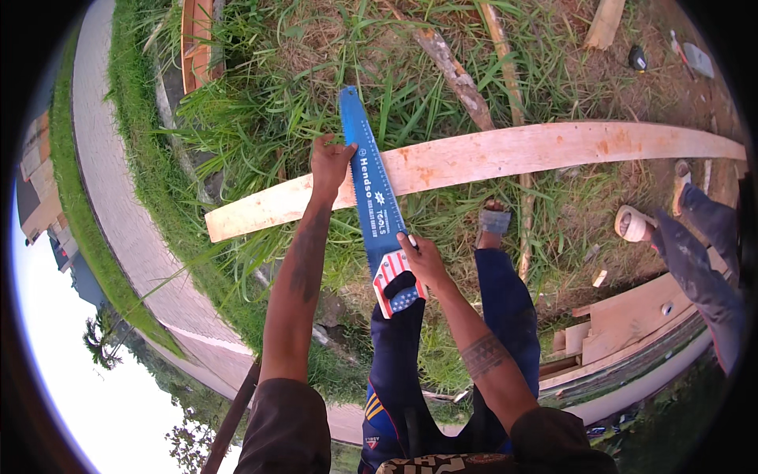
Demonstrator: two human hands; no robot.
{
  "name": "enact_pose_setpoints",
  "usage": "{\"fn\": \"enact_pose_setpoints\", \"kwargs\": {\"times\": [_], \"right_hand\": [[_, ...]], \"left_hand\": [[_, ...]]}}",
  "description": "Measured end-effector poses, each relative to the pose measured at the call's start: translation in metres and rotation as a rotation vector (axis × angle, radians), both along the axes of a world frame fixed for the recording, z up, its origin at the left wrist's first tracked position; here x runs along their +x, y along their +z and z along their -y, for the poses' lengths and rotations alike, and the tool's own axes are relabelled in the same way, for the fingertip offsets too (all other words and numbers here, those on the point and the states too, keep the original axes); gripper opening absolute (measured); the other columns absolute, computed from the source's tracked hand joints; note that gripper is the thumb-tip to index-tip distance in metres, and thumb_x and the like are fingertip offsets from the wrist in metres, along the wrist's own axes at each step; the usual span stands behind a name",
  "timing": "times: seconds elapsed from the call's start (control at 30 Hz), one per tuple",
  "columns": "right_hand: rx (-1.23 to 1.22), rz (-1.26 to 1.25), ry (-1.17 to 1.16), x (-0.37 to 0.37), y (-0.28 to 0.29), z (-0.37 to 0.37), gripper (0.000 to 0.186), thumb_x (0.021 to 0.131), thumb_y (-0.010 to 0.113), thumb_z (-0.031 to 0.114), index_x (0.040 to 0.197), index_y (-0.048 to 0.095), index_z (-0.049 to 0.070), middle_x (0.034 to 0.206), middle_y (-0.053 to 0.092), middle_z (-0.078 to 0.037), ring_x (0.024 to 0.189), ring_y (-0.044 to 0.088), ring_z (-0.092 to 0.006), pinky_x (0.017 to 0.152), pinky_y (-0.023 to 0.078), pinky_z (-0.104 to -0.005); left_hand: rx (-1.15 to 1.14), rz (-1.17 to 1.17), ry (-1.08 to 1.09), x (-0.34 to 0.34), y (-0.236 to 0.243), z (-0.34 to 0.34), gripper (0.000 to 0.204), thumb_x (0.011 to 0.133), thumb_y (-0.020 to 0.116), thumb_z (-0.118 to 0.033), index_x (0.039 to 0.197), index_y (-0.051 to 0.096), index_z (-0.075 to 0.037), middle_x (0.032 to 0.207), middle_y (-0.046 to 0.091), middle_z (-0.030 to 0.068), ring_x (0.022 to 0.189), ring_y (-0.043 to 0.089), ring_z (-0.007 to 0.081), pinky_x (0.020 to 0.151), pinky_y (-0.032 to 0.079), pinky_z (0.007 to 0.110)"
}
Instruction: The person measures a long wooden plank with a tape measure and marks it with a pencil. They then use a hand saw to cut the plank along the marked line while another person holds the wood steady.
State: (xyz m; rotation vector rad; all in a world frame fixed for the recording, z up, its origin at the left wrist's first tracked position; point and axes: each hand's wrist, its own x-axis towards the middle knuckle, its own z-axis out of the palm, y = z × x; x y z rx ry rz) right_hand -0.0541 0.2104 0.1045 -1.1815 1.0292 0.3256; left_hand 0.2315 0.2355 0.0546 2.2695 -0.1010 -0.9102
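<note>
In the head view, holding the left hand (333, 167) over the pale plank (489, 154), with fingers parted and thumb at the toothed edge of the blue handsaw (367, 134), laid crosswise on the wood. Pinching a small slim stick (412, 242) in the fingers of the right hand (429, 265), just beside the striped handle (387, 271), above the grass (332, 237).

One wide fisheye view, from the left of two head-worn cameras, faces steeply down at grassy ground (450, 217). The wearer's left hand (332, 167) and right hand (425, 262) are near, mid-frame, with both forearms (294, 300) extending from the lower edge. A paved road (126, 182) curves along the left side; sky (75, 355) shows at lower left, inside a black, rounded border.
</note>
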Motion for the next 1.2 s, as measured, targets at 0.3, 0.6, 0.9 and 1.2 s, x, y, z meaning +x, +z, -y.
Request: {"fn": "enact_pose_setpoints", "kwargs": {"times": [0.3, 0.6, 0.9, 1.2], "right_hand": [[-0.110, -0.034, -0.012, 0.022, -0.005, -0.015, 0.052, 0.107, 0.056, 0.042, 0.080, 0.059, -0.002, 0.064, 0.053, -0.023, 0.058, 0.051, -0.0408, 0.059, 0.041, -0.0486], [-0.059, -0.041, -0.039, 0.022, -0.024, -0.027, 0.051, 0.107, 0.056, 0.043, 0.081, 0.061, -0.001, 0.058, 0.055, -0.020, 0.053, 0.061, -0.0376, 0.053, 0.045, -0.0452], [0.159, -0.090, -0.124, 0.029, -0.020, -0.020, 0.049, 0.108, 0.056, 0.042, 0.086, 0.063, -0.002, 0.053, 0.055, -0.010, 0.041, 0.061, -0.0212, 0.044, 0.047, -0.0370], [0.168, -0.041, -0.157, 0.026, -0.030, -0.022, 0.053, 0.108, 0.055, 0.045, 0.083, 0.060, -0.001, 0.053, 0.049, -0.005, 0.040, 0.057, -0.0170, 0.042, 0.044, -0.0337]], "left_hand": [[0.016, 0.493, -1.104, -0.035, -0.001, -0.040, 0.092, 0.097, 0.053, -0.067, 0.165, 0.027, -0.009, 0.172, 0.021, 0.0171, 0.159, 0.018, 0.0388, 0.127, 0.016, 0.057], [0.054, 0.606, -1.170, -0.035, -0.003, -0.035, 0.116, 0.068, 0.063, -0.092, 0.161, 0.040, -0.026, 0.171, 0.022, 0.0180, 0.154, 0.019, 0.0516, 0.122, 0.017, 0.067], [-0.022, 0.651, -1.076, -0.038, -0.014, -0.037, 0.131, 0.067, 0.063, -0.093, 0.158, 0.039, -0.002, 0.167, 0.031, 0.0219, 0.156, 0.030, 0.0348, 0.121, 0.024, 0.062], [-0.011, 0.673, -1.090, -0.037, -0.019, -0.038, 0.136, 0.066, 0.065, -0.092, 0.161, 0.032, 0.000, 0.168, 0.031, 0.0171, 0.157, 0.028, 0.0333, 0.121, 0.025, 0.060]]}}
